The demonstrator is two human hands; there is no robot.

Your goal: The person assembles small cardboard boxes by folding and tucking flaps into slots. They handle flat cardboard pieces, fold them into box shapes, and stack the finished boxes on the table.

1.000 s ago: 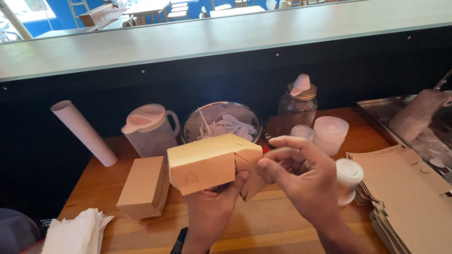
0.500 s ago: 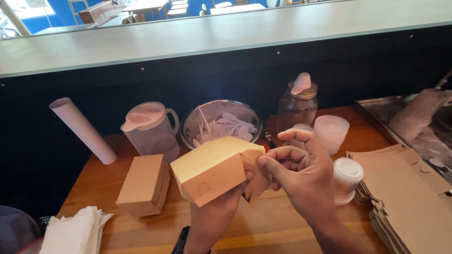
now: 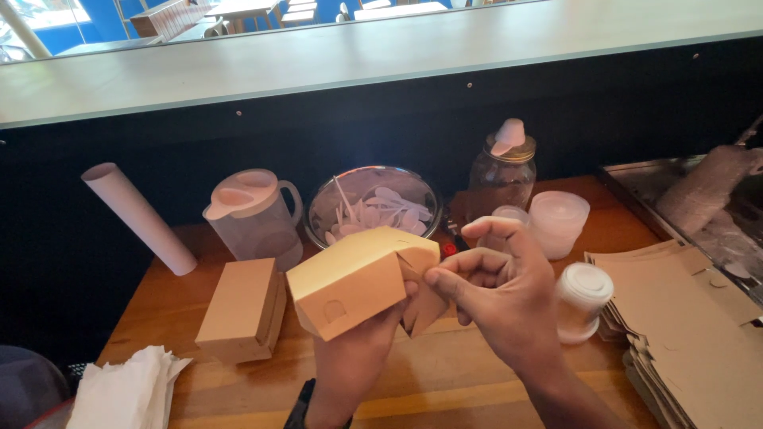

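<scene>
The left hand (image 3: pixel 350 349) holds a tan cardboard box (image 3: pixel 358 278) from below, above the tabletop (image 3: pixel 445 381) — its long axis runs left to right, tilted up toward the right hand (image 3: pixel 501 294), whose fingers pinch the open end flap

Left hand (image 3: pixel 350 361): I see only its back and wrist; the fingers sit under the cardboard box (image 3: pixel 354 278), so the grip is hidden from me. The box's end flap is partly covered by my right hand (image 3: pixel 497 298). Right forearm runs off the bottom edge. Stack of flat cardboard blanks (image 3: pixel 683 318) is cut by the right and bottom edges. Metal tray (image 3: pixel 636 179) runs off the right edge; the wrapped bundle in it is blurred, and I cannot tell its kind. Dark round thing at bottom left (image 3: pixel 24 385) is cropped and unidentifiable. Contents of the lidded bowl (image 3: pixel 373 210): too hazy to tell.
</scene>
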